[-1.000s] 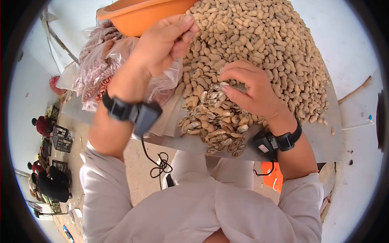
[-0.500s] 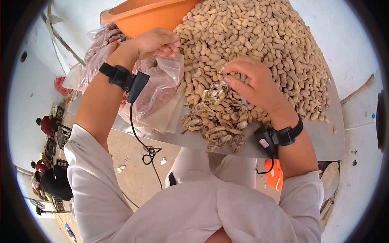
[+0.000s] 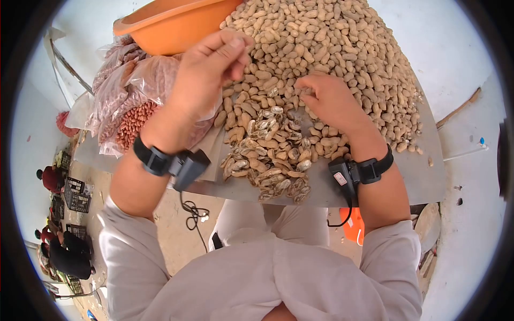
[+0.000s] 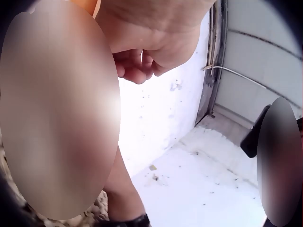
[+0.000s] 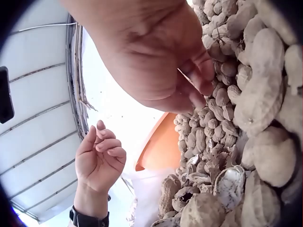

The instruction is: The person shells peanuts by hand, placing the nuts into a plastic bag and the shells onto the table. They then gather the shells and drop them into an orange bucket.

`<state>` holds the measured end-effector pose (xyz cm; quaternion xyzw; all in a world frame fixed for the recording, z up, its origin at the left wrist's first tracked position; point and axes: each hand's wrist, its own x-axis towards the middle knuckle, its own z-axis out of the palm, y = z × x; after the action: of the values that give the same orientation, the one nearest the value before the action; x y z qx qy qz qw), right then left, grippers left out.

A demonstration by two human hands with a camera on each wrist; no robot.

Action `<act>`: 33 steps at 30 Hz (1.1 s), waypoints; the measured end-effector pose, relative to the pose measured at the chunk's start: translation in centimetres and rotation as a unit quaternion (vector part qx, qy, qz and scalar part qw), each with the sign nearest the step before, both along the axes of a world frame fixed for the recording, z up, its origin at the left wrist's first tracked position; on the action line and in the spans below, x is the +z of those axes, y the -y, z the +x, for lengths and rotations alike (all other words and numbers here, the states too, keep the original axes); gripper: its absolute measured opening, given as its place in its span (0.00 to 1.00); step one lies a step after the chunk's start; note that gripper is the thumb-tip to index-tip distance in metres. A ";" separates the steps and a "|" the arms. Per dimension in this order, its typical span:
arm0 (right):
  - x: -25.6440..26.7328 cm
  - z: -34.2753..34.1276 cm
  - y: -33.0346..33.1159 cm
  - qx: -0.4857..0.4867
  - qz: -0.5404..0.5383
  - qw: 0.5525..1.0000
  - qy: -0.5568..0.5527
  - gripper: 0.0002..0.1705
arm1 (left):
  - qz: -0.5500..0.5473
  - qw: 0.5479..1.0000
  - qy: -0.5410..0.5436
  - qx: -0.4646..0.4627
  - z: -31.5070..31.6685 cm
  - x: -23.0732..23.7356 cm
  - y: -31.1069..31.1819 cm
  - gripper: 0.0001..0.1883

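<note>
My left hand (image 3: 209, 69) is raised over the near-left side of a big heap of unshelled peanuts (image 3: 332, 48), thumb close to its bent fingers. In the right wrist view the same left hand (image 5: 101, 161) shows its palm, fingers loosely curled and nothing visible in them. Down at the heap's near edge, my right hand (image 3: 334, 101) reaches among the peanuts, a gap showing between thumb and forefinger. Its bent fingertips (image 5: 206, 80) are right at the peanuts in the right wrist view. Cracked, empty peanut shells (image 3: 273, 160) lie piled left of and below the right hand.
Clear plastic bags (image 3: 131, 80) with reddish shelled peanuts (image 3: 136, 123) lie on the left of the metal table (image 3: 321, 198). An orange basin (image 3: 176, 27) stands behind them. Far left, people (image 3: 69, 257) are near black crates (image 3: 79, 200).
My left hand has lifted towards the camera since half a second ago, with its fingers tilted up. The right hand has shifted slightly right, off the shell pile and into the whole peanuts.
</note>
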<state>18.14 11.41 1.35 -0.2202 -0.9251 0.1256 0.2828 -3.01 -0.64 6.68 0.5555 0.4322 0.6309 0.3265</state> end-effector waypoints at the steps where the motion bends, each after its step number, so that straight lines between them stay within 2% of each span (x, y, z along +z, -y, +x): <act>1: 0.0 0.0 0.0 0.000 0.007 1.000 0.013 0.12 | 0.013 0.999 0.039 -0.019 1.2 -0.6 0.2 0.10; 2: 0.1 0.1 -0.1 -0.002 0.012 1.000 0.011 0.12 | 0.026 0.995 0.089 -0.038 2.0 -1.3 0.1 0.10; 5: 0.3 0.0 -0.1 -0.009 0.011 1.000 0.013 0.12 | 0.049 0.987 0.148 -0.038 2.0 -3.5 -1.0 0.11; 9: 0.6 -0.3 0.4 0.005 0.000 1.000 0.002 0.12 | 0.079 0.978 0.191 -0.003 1.3 -5.5 -1.6 0.11; 13: 1.3 -1.2 1.5 0.040 -0.012 0.999 -0.015 0.12 | 0.091 0.987 0.126 -0.036 1.4 -5.7 -0.8 0.12; 16: 2.3 -1.6 1.6 0.095 0.087 0.992 0.011 0.12 | 0.066 0.990 0.091 -0.079 1.4 -6.3 -0.4 0.12; 20: 5.0 0.5 3.2 0.053 0.030 0.991 0.119 0.10 | 0.092 0.986 -0.097 -0.103 1.5 -7.0 -0.2 0.09; 23: 5.2 3.3 4.0 0.093 0.025 0.984 0.148 0.14 | 0.179 0.947 -0.245 -0.108 1.4 -6.4 -0.2 0.08; 24: 5.3 4.3 4.5 0.064 -0.052 0.978 0.192 0.19 | 0.155 0.952 -0.237 -0.115 1.6 -6.4 0.0 0.08; 27: 4.6 6.5 6.3 0.036 -0.046 0.975 0.216 0.25 | 0.165 0.956 -0.221 -0.103 2.1 -6.7 -0.2 0.08; 30: 3.3 8.1 7.4 0.053 -0.003 0.971 0.234 0.29 | 0.161 0.961 -0.205 -0.091 2.0 -6.9 -0.3 0.08; 33: 2.5 8.3 8.1 0.049 -0.059 0.964 0.255 0.27 | 0.122 0.975 -0.159 -0.099 2.1 -7.0 -0.2 0.08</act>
<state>26.44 3.36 3.88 -0.2161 -0.9671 0.1330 0.0172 -0.87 -0.41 -0.37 0.7242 0.3411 0.5473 0.2444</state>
